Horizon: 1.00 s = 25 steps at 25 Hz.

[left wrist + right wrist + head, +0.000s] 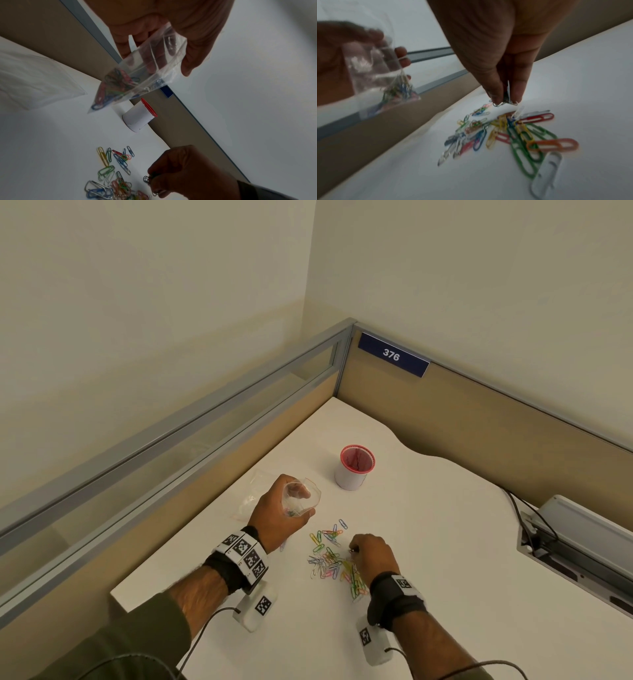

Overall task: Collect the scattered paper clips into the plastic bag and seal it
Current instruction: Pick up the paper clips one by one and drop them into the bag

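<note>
My left hand [281, 510] holds the plastic bag [301, 498] up off the white table [428, 559], fingers and thumb curled round its upper part so the mouth stays open and faces up. In the left wrist view the bag hangs down below my fingers [133, 40], and a bunch of coloured clips [113, 83] already sits in its lower corner. My right hand [371, 554] is lower and to the right of the left one, just above the table, its fingertips [498, 93] pointing down and pinching a few paper clips [505, 100]. The scattered pile of paper clips [330, 559] lies on the table directly under and to the left of that hand, between my two wrists. Beyond my left hand stands a white cup with a red rim [354, 467], and just to the left of that hand a second clear bag [255, 491] lies flat.
</note>
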Motion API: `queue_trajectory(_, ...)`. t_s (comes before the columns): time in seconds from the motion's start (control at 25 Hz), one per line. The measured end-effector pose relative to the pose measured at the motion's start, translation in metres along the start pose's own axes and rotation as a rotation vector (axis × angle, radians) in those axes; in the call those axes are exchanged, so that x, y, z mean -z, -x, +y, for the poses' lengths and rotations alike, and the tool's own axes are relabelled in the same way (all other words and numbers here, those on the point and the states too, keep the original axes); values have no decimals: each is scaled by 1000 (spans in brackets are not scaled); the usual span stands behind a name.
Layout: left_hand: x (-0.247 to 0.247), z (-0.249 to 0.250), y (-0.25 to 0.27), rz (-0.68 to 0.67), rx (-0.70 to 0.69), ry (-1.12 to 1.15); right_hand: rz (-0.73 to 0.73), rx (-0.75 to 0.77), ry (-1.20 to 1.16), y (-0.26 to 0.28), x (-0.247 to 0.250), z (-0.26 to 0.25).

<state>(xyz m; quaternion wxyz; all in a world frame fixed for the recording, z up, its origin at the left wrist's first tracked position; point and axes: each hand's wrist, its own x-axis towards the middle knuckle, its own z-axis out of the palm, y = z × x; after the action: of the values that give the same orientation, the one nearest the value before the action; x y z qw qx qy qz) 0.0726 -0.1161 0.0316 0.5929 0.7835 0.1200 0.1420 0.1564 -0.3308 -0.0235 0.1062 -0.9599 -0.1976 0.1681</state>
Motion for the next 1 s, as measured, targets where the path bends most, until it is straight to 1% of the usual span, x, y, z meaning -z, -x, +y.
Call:
queue_trajectory(0.08, -2, 0, -1, -12, -2, -1, 28, -69, -141, 3, 11, 6)
queue_trajectory(0.16, -5, 0, -3, -17, -7, -8, 86, -95, -293, 7, 26, 8)
queue_trajectory(0.24, -8, 1, -4, -21, -15, -9, 161, -72, -450, 15, 49, 1)
queue_trajectory(0.32, -10, 2, -5, -24, -23, -9, 214, 4, -526, 23, 77, -14)
queue_trajectory(0.52, -18, 5, -6, -37, -34, -20, 283, 257, -575, 43, 138, -66)
queue_trajectory(0.64, -21, 9, -6, -53, -35, -26, 279, 353, -465, 44, 147, -93)
queue_trajectory(0.76, -24, 12, -7, -58, -24, -44, 230, 371, -289, 39, 139, -109)
queue_trajectory(0.84, -24, 13, -7, -60, -36, -26, 234, 364, -239, 39, 135, -112)
queue_trajectory(0.92, -22, 12, -6, -60, -48, -9, 318, 379, -279, 41, 137, -108)
queue_trajectory(1.0, -19, 9, -5, -53, -53, 6, 416, 368, -361, 41, 138, -93)
